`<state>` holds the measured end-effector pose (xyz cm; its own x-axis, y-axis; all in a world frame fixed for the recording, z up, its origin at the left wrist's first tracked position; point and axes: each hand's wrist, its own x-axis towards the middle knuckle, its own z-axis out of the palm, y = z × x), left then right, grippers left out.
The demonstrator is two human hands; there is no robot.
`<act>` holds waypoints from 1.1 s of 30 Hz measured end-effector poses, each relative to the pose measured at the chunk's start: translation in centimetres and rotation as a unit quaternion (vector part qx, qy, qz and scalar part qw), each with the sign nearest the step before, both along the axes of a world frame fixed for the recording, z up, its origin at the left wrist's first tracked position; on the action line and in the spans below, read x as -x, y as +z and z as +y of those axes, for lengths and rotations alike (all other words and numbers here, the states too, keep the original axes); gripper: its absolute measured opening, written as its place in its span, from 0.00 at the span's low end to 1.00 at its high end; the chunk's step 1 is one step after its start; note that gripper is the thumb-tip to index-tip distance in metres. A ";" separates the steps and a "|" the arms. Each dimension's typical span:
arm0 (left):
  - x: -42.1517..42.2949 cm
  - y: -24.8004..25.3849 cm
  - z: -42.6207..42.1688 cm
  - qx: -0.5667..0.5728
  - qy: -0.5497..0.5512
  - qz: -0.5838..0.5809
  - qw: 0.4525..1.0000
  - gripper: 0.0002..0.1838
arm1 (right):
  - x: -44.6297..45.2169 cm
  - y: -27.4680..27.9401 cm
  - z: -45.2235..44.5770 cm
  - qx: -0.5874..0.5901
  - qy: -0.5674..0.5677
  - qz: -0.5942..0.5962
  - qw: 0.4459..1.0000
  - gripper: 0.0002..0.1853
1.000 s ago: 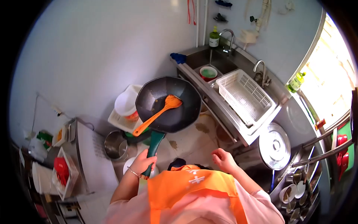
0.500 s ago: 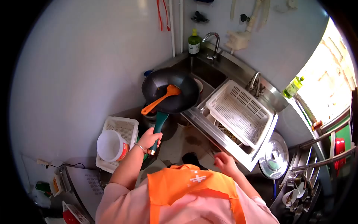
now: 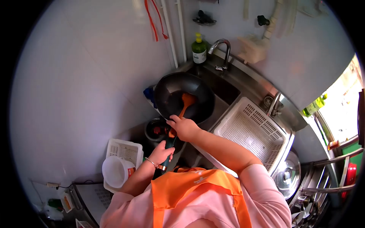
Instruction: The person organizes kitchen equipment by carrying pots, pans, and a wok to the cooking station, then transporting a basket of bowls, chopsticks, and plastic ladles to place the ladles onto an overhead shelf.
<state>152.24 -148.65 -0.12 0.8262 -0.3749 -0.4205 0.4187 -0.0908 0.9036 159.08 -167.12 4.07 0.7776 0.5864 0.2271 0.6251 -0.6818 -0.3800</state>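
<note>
My left hand (image 3: 161, 154) is wrapped round the dark green handle (image 3: 170, 143) of a black wok (image 3: 165, 88). The wok is held up at the near left end of the sink. Inside it lies the head of an orange spatula (image 3: 188, 100). My right hand (image 3: 184, 127) reaches across to the wok's near rim, its fingers closed round the spatula's handle. Part of that handle is hidden under my right hand, and its end shows just above the wok handle.
A white perforated basket (image 3: 249, 133) sits on the steel sink (image 3: 217, 81), right of the wok. A dark pot (image 3: 155, 131) stands below the wok. At left, a white tub (image 3: 115, 173) rests on a smaller basket (image 3: 124, 149). A green bottle (image 3: 199, 51) stands by the faucet (image 3: 225, 51).
My right hand has come from beside my body, over to the left, and taken hold of the spatula's handle. My left hand still grips the wok.
</note>
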 end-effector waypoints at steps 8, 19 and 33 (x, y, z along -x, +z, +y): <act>-7.8 -0.1 2.4 -0.082 -0.038 -0.069 0.994 0.12 | -6.0 0.6 -2.1 -0.202 -0.073 -0.058 0.975 0.13; -16.8 2.2 4.1 -0.464 -0.058 -0.308 0.828 0.20 | -2.2 0.5 -11.7 -0.577 -0.284 0.024 0.766 0.08; -22.1 -1.2 1.8 -0.577 -0.143 -0.342 0.728 0.14 | -6.7 -7.3 -10.2 -0.502 -0.289 0.094 0.810 0.12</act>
